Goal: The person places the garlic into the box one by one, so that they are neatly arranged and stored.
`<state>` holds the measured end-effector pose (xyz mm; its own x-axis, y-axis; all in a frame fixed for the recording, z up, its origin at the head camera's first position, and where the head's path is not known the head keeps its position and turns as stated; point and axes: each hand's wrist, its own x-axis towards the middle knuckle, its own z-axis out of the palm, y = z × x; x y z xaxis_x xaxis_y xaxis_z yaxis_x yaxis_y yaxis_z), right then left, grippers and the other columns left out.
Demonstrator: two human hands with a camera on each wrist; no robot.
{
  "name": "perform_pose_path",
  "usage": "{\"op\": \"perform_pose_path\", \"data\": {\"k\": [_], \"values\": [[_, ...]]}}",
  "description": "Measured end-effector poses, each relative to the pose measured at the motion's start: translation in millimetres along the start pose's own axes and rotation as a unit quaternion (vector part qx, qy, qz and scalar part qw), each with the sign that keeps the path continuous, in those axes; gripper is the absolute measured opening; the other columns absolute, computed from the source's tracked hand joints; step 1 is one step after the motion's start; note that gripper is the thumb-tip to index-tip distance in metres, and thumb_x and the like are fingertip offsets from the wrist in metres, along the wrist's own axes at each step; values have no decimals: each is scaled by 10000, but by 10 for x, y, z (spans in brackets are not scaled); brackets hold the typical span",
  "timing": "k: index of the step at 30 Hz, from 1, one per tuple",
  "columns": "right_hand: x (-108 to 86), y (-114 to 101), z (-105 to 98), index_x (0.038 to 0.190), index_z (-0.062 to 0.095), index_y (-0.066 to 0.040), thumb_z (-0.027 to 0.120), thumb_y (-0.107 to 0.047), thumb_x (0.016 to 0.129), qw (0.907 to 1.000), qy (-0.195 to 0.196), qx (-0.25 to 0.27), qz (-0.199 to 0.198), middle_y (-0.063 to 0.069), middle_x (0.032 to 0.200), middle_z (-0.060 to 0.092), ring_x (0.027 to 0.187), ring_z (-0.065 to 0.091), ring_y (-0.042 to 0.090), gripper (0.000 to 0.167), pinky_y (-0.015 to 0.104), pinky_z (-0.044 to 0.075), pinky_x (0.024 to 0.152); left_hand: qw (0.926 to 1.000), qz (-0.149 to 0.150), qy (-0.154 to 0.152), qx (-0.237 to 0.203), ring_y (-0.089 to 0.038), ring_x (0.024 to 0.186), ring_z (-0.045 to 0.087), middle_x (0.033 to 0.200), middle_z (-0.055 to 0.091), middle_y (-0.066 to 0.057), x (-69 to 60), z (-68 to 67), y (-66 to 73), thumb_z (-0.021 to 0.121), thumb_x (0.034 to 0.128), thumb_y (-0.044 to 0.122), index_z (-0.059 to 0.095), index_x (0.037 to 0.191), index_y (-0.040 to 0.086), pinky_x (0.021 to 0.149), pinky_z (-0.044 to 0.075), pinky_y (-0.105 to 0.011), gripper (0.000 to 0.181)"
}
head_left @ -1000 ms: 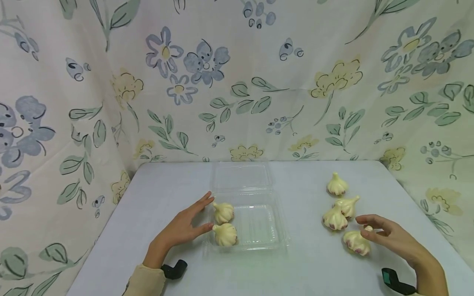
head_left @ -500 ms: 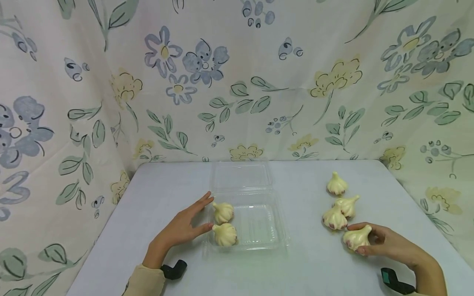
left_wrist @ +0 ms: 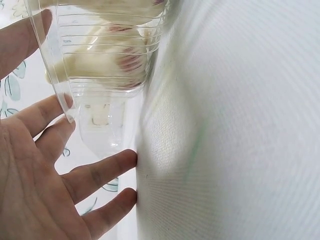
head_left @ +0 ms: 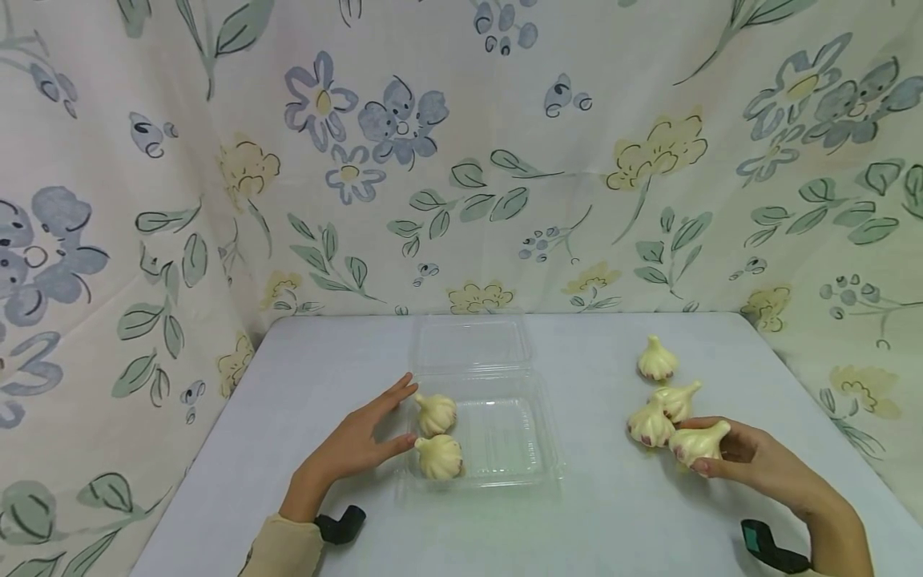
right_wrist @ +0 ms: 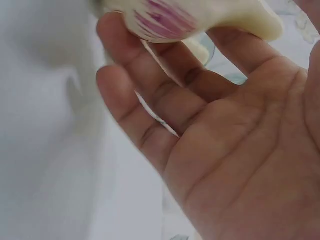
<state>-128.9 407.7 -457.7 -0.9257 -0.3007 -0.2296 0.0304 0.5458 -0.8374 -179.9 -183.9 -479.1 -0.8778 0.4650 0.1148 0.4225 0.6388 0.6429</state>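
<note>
My right hand [head_left: 767, 465] grips a garlic bulb [head_left: 698, 445] between thumb and fingers, its stem turned toward the palm. In the right wrist view that same bulb [right_wrist: 172, 19] shows purple streaks above the fingers. Two more bulbs, one in front [head_left: 650, 425] and one behind [head_left: 676, 400], lie just left of it, and another bulb [head_left: 656, 360] stands farther back. On the left, my left hand [head_left: 355, 441] has its fingers spread and touches the rim of a clear plastic clamshell box [head_left: 497, 483]. Inside, along its left side, sit two garlic bulbs [head_left: 438, 457].
The box's clear lid [head_left: 470, 343] lies folded back toward the far edge of the white table [head_left: 598, 521]. Floral cloth [head_left: 461, 160] hangs behind the table and at both sides. A black wrist device [head_left: 341, 526] is on the left wrist, another [head_left: 774, 548] on the right.
The right hand has closed its fingers round the nearest garlic bulb on the right and raised it slightly, a little away from the viewer. The left hand and the box stay in place.
</note>
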Motion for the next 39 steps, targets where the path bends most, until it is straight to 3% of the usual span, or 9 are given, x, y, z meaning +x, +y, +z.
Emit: {"op": "perform_pose_path", "data": {"k": [3, 6, 13, 20, 30, 36, 39], "values": [[12, -79, 10, 1485, 477, -37, 641, -167, 1010, 9993, 251, -94, -244, -171, 1189, 692, 966, 670, 60, 519, 254, 547, 758, 10000, -6, -16, -21, -298, 1480, 434, 1704, 208, 104, 1, -4, 8, 663, 949, 530, 332, 1603, 299, 1154, 357, -646, 769], [45, -170, 33, 1463, 513, -64, 670, -178, 993, 9976, 530, -296, -339, -227, 1198, 641, 952, 665, 60, 508, 248, 553, 752, 10000, -10, -9, -9, -299, 1494, 410, 1704, 211, 98, 1, -7, 15, 664, 948, 528, 339, 1602, 288, 1156, 355, -647, 769], [159, -383, 117, 1422, 560, -115, 712, -188, 962, 9911, 885, -724, -677, -216, 1213, 600, 927, 639, 81, 491, 238, 490, 720, 10000, -66, -43, -40, -300, 1487, 423, 1704, 211, 99, 1, -2, 15, 667, 944, 530, 344, 1601, 279, 1157, 350, -652, 774], [275, -501, 277, 1404, 584, -108, 739, -127, 937, 9845, 1092, -612, -1231, -202, 1210, 628, 907, 628, 97, 493, 249, 485, 730, 10000, -60, -40, -4, -296, 1508, 386, 1704, 207, 105, -3, 3, 13, 662, 946, 536, 331, 1601, 311, 1154, 353, -652, 767], [488, -714, 486, 1396, 582, -153, 751, -162, 934, 9826, 1229, -316, -1354, -165, 1269, 596, 919, 615, 146, 492, 277, 538, 693, 10000, -53, -15, -5, -283, 1514, 378, 1701, 213, 108, 2, 11, 7, 666, 943, 538, 338, 1600, 303, 1161, 355, -637, 772], [601, -860, 626, 1379, 587, -162, 776, -232, 919, 9837, 1291, -182, -1235, -26, 1217, 625, 933, 618, 177, 502, 314, 546, 601, 10000, -65, -34, -29, -287, 1488, 422, 1702, 207, 112, -6, 3, 12, 663, 946, 535, 332, 1602, 305, 1159, 358, -638, 769], [659, -925, 706, 1335, 619, -150, 789, -243, 909, 9819, 1305, -243, -1350, 17, 1276, 645, 949, 617, 173, 468, 288, 539, 666, 10000, -68, -40, -52, -285, 1485, 427, 1702, 202, 117, -5, -1, 14, 663, 948, 533, 330, 1602, 306, 1162, 355, -636, 769]]}}
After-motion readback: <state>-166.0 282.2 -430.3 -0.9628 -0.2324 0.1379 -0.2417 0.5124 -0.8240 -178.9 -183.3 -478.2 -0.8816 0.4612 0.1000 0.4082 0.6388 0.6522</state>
